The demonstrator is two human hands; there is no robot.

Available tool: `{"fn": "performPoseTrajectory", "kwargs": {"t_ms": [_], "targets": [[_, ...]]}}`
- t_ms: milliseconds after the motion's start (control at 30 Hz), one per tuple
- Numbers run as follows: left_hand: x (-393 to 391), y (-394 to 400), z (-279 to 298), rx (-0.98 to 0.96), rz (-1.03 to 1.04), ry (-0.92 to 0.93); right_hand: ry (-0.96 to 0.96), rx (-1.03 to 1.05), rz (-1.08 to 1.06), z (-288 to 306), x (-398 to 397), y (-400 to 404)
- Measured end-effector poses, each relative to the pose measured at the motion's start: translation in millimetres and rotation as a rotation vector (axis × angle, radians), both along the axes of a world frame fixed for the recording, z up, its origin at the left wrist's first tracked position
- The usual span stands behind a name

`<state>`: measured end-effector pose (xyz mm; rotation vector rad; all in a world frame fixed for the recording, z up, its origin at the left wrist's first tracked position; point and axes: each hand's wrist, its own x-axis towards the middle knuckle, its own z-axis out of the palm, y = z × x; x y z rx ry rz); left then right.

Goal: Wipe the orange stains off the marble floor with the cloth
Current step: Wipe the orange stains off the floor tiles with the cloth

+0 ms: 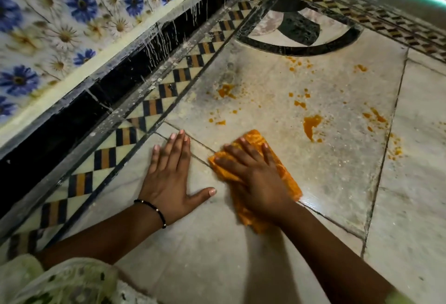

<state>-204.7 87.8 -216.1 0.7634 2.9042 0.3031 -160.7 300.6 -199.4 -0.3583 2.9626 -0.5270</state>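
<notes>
**Right hand flat on orange cloth, stains beyond**

Right hand (255,178) presses a folded orange cloth (287,173) onto the glossy marble floor (337,183), fingers spread and straight. Left hand (172,180) rests flat beside it, relaxed. Blotchy orange stains (311,125) lie farther away, to the right.

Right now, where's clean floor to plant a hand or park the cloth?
Free: the pale marble near the camera, between the left hand and right hand and below both arms; also the right-side slab past the dark joint. Crowded: beyond the cloth, orange stains scatter up to the black arc.
</notes>
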Motion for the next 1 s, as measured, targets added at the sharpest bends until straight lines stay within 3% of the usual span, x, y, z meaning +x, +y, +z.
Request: {"fn": "performPoseTrajectory", "kwargs": {"t_ms": [100, 267, 433, 500, 600, 733, 833, 1000], "targets": [[-12.1, -12.5, -1.1, -0.084, 0.001, -0.002, 0.023, -0.009, -0.087, -3.9, 19.2, 34.6], [-15.4, -12.4, -3.8, -0.12, -0.004, -0.017, -0.028, 0.018, -0.295, 0.5, -43.2, 15.3], [-17.3, -13.7, -4.0, -0.11, -0.001, -0.016, -0.046, 0.008, 0.044, 3.6, -45.7, -24.0], [-17.3, -13.0, -5.0, -0.101, -0.005, -0.018, 0.011, -0.018, 0.075, 0.5, -21.1, -7.0], [-17.5, -13.6, -5.3, -0.091, -0.002, -0.027, 0.035, 0.0, -0.067, -2.6, -13.3, 28.0], [-17.0, -13.7, -4.2, -0.096, -0.007, -0.033, 0.0, 0.006, -0.282, -2.0, -73.9, 18.4], [-18.0, -13.4, -4.4, -0.114, -0.006, -0.028, -0.016, 0.016, -0.18, -1.9, -104.7, -9.5], [-18.1, -13.3, -6.3, -0.113, -0.008, -0.031, 0.022, 0.02, 0.103, -3.2, -49.6, -8.6]]}}
